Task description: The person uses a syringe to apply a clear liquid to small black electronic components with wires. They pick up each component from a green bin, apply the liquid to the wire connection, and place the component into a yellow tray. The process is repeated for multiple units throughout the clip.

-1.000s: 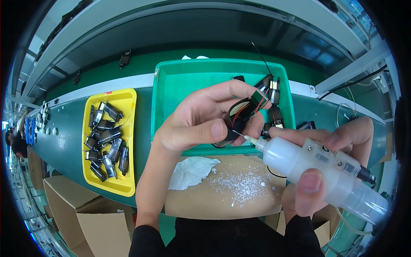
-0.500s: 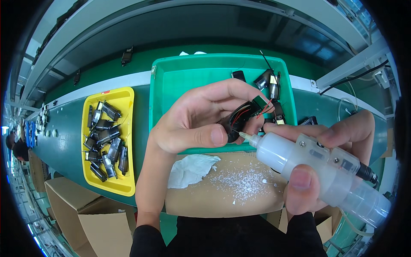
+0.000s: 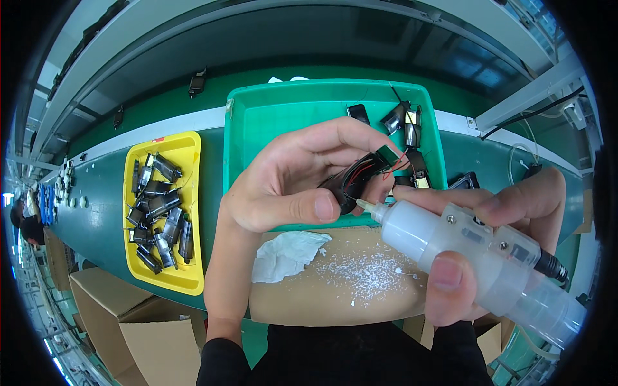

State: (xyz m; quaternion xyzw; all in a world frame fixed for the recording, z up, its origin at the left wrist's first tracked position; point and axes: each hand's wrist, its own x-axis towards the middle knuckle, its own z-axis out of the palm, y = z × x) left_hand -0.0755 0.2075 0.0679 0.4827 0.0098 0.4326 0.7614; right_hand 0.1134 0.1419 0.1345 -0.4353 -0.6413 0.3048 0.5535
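Pinching small black wired part (image 3: 353, 183) btwn left hand (image 3: 290, 186) thumb & fingers; right hand (image 3: 496, 251) wrapped round translucent dispenser (image 3: 470, 264), nozzle touching part.

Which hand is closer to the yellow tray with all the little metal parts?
Left. The left hand is just right of the yellow tray; the right hand is farther right.

The left hand (image 3: 290, 186) is hovering over the near part of a tray (image 3: 277, 116), pinching a small wired part (image 3: 358, 177). The right hand (image 3: 489, 244), to its right, is holding a dispenser (image 3: 476, 257) whose tip is touching that part. More parts (image 3: 405, 128) are lying in the tray's far right corner. A second tray (image 3: 187, 276) full of parts (image 3: 158, 212) is sitting to the left. A crumpled wipe (image 3: 286, 254) is lying on a board (image 3: 347, 296) nearest the person.
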